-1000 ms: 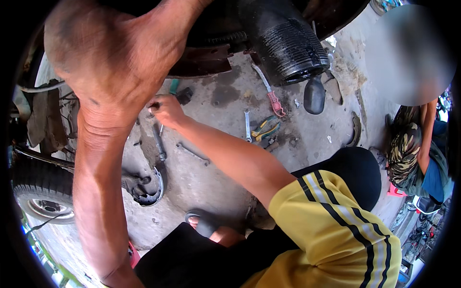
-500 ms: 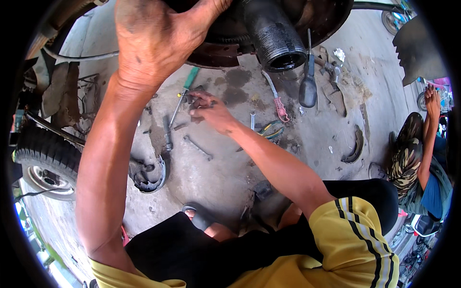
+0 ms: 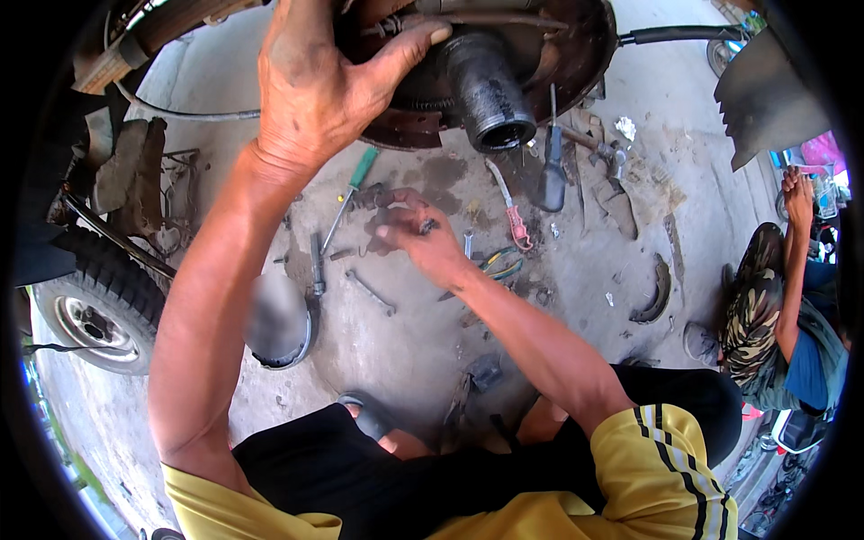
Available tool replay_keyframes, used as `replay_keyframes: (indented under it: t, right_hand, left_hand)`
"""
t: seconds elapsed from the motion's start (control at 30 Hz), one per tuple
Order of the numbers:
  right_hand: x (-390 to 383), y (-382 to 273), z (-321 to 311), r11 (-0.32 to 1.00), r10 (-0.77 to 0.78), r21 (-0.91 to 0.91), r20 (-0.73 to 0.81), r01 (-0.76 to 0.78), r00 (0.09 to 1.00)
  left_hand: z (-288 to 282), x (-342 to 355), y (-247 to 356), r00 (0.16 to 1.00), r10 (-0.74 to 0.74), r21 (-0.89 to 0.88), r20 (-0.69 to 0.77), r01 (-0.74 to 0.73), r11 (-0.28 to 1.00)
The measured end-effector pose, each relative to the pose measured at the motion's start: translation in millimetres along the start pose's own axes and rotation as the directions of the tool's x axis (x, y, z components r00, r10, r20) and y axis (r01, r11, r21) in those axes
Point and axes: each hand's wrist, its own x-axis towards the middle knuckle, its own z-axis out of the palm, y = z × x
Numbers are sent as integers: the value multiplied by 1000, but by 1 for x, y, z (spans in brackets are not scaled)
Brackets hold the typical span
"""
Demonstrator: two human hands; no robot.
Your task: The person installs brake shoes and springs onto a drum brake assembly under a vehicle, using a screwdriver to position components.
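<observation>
My left hand (image 3: pixel 319 94) grips the rusty backing plate (image 3: pixel 400 135) at the top, its thumb beside a black cylindrical spindle (image 3: pixel 490 108) and its other fingers partly out of view. My right hand (image 3: pixel 418 234) hovers lower, over or at small dark metal parts on the floor; its fingers are loosely apart and slightly blurred, and whether they touch anything is unclear. Around it lie a green-handled screwdriver (image 3: pixel 363 168), a socket tool (image 3: pixel 317 265), a small wrench (image 3: pixel 369 292), a pink-handled tool (image 3: pixel 517 225), yellow-handled pliers (image 3: pixel 499 270) and a black-handled screwdriver (image 3: pixel 551 180).
A tyre (image 3: pixel 94 324) and dark vehicle parts stand at left, with a hose (image 3: pixel 207 114) crossing above. A curved brake shoe (image 3: pixel 657 292) and a hammer (image 3: pixel 612 160) lie on the concrete floor (image 3: pixel 621 342). Another person (image 3: pixel 778 333) squats at right, hands raised, near motorbikes.
The view has shifted, showing more of the assembly. My right hand has moved right, from beside the green screwdriver toward the middle, with its fingers loosened. My left hand stays on the assembly.
</observation>
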Motion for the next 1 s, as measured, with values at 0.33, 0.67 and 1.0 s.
replay_keyframes:
  t: [0.33, 0.67, 1.0]
  right_hand:
    - [-63, -80, 43, 991, -92, 102, 99, 82, 991]
    - [-100, -217, 43, 805, -584, -123, 3, 580, 812]
    - [-75, -221, -10, 901, -404, 71, -227, 429, 886]
  left_hand:
    - [-6, -3, 15, 983, -180, 98, 28, 176, 980]
    - [-6, -17, 4, 958, -284, -5, -23, 284, 959]
    - [-5, -13, 12, 942, -334, -55, 11, 334, 941]
